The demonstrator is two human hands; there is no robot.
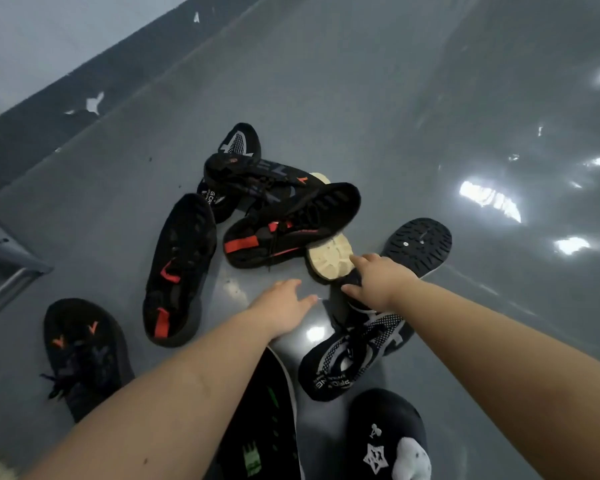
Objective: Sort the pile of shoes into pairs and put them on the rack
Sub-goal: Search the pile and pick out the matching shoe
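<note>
A pile of dark shoes lies on the grey floor. My left hand hovers open over the bare floor in the middle, touching nothing. My right hand rests on the heel end of a black shoe lying sole up; its forefinger reaches a beige sole and its thumb is spread. A black-and-white knit shoe lies just below that hand. To the left lie a black shoe with red tabs and its likeness on its side. The grey metal rack shows at the left edge.
More shoes are stacked at the back of the pile. A black shoe with orange marks sits at lower left, one with green marks under my left arm. A black slipper with a star is at the bottom. The wall runs along the upper left.
</note>
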